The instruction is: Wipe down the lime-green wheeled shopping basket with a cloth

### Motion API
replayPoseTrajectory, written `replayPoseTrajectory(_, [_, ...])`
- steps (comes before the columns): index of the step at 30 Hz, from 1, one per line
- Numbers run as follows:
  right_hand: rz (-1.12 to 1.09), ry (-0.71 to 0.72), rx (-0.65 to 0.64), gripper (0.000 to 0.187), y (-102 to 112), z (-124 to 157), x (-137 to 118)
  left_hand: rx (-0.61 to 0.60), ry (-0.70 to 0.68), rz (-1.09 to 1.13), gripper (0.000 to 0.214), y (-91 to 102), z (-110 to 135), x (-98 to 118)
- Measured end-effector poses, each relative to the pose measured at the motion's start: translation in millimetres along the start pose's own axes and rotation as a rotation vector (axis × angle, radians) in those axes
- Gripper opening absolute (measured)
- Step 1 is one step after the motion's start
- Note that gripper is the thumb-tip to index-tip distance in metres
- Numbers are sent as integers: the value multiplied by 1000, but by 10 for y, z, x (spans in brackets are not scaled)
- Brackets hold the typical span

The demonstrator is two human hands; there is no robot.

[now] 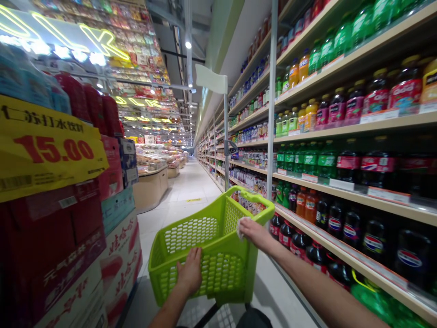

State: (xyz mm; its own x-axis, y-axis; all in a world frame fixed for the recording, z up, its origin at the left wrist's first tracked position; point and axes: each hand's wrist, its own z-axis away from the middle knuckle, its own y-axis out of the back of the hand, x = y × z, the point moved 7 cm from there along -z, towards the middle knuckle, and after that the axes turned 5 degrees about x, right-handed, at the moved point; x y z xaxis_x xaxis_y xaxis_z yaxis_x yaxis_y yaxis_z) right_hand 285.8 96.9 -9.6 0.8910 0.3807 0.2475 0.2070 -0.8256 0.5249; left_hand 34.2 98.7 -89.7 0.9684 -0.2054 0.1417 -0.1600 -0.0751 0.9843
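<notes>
A lime-green plastic shopping basket (191,237) sits on a cart frame right in front of me, with nothing visible inside it. My left hand (189,272) grips the basket's near rim, fingers curled over the edge. My right hand (254,233) presses a small white cloth or tissue (241,225) against the basket's right rim near its handle. Both forearms reach forward from the bottom of the head view.
Shelves of soft-drink bottles (341,164) run along the right, very close to the cart. On the left stands a stack of red and white drink cartons (85,237) with a yellow price sign (48,150). A tiled aisle (191,187) runs ahead between them toward display counters (150,182).
</notes>
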Motion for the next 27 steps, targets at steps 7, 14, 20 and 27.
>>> replayPoseTrajectory(7, [136, -141, 10, 32, 232, 33, 555, 1, -17, -17, 83, 28, 51, 37])
replayPoseTrajectory(14, [26, 110, -138, 23, -279, 111, -289, 20, -64, -62, 82, 19, 72, 52])
replayPoseTrajectory(20, [151, -225, -180, 33, -60, 44, 338, 0, -72, -89, 82, -39, 65, 20])
replayPoseTrajectory(27, [-51, -48, -313, 39, -441, 99, -702, -3, -81, -104, 82, -92, 27, 15])
